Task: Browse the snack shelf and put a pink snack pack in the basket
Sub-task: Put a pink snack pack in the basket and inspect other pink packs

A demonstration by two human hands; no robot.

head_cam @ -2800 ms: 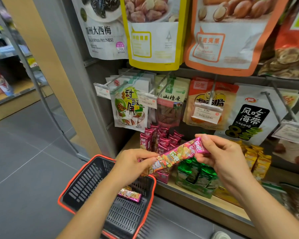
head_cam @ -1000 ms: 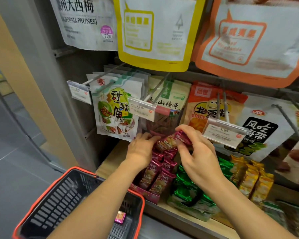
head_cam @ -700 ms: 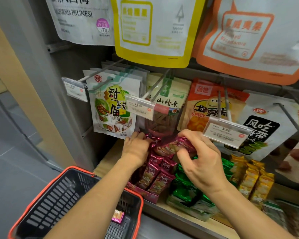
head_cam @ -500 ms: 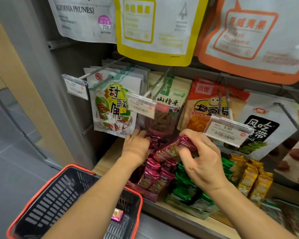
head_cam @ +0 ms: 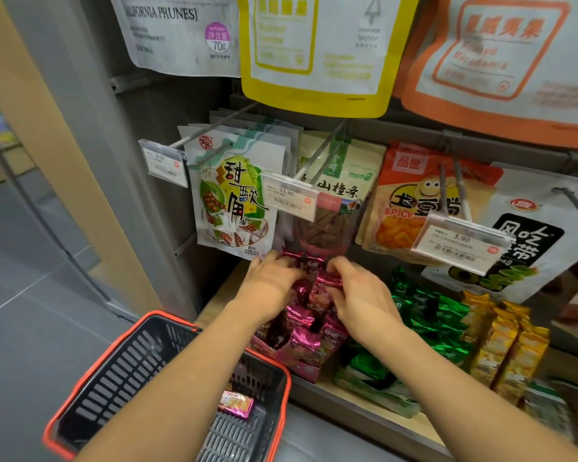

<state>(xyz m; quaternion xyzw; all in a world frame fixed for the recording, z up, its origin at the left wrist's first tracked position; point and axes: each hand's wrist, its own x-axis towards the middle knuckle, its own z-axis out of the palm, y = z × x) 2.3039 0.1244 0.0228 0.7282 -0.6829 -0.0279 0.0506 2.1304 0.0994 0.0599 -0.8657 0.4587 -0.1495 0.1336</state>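
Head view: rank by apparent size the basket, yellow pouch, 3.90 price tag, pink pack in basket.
basket, nearer the camera
yellow pouch, cut off on top
3.90 price tag
pink pack

Basket (head_cam: pixel 90 378): black slotted walls, orange-red rim. Loose pack (head_cam: pixel 236 403) inside it: pink ends, yellow-orange printed middle. Pink foil packs (head_cam: pixel 309 328) on the shelf: glossy magenta, pale lettering. Green packs (head_cam: pixel 424 315): glossy dark green. Yellow packs (head_cam: pixel 504 338): yellow-orange. Upper pouches: white, one yellow-bordered pouch (head_cam: pixel 314 95), one orange-bordered pouch (head_cam: pixel 481 118).
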